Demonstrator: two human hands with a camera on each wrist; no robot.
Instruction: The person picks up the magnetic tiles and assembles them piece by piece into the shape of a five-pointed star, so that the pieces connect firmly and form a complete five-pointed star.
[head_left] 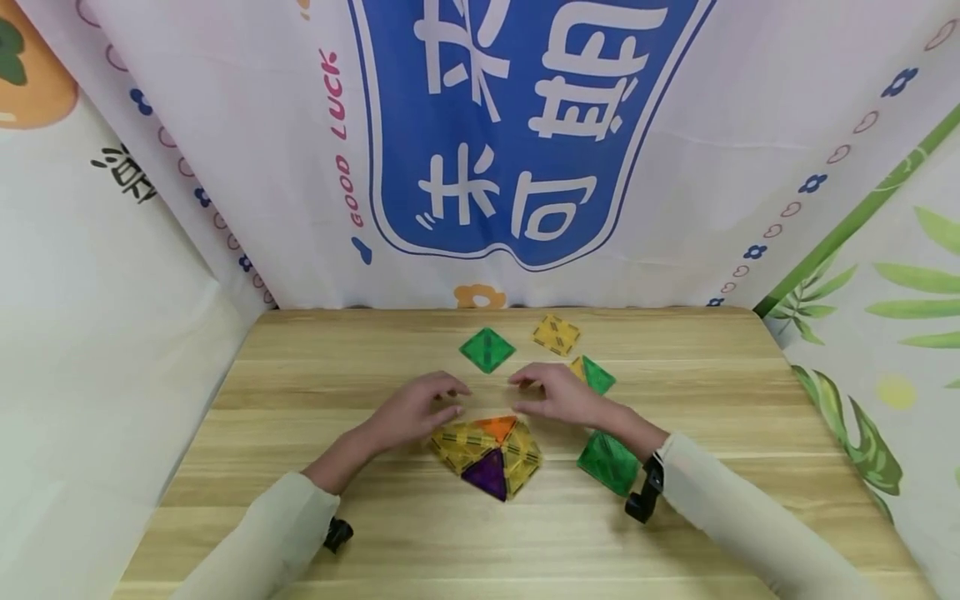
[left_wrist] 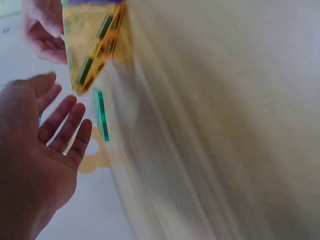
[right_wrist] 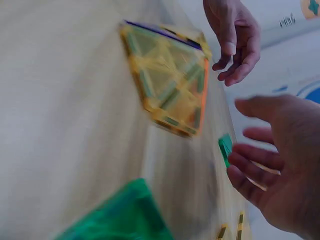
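Note:
In the head view, a built shape of translucent magnetic tiles [head_left: 522, 460] stands on the table, with yellow sides, an orange triangle [head_left: 498, 427] at the back and a purple triangle [head_left: 489, 475] at the front. My left hand [head_left: 412, 408] hovers at its back left, fingers loosely bent and holding nothing. Opposite it, at the back right, my right hand [head_left: 562, 395] is raised with fingers parted, also holding nothing. In the right wrist view, a gap shows between my right hand [right_wrist: 280, 155] and the yellow tile shape [right_wrist: 167, 80].
Beyond the hands lie a green square tile [head_left: 487, 350] and a yellow square tile [head_left: 557, 334]. A green triangle [head_left: 598, 377] lies beside a yellow piece behind my right hand. Under my right forearm is a larger green tile [head_left: 606, 465]. A printed curtain [head_left: 300, 250] hangs behind the table.

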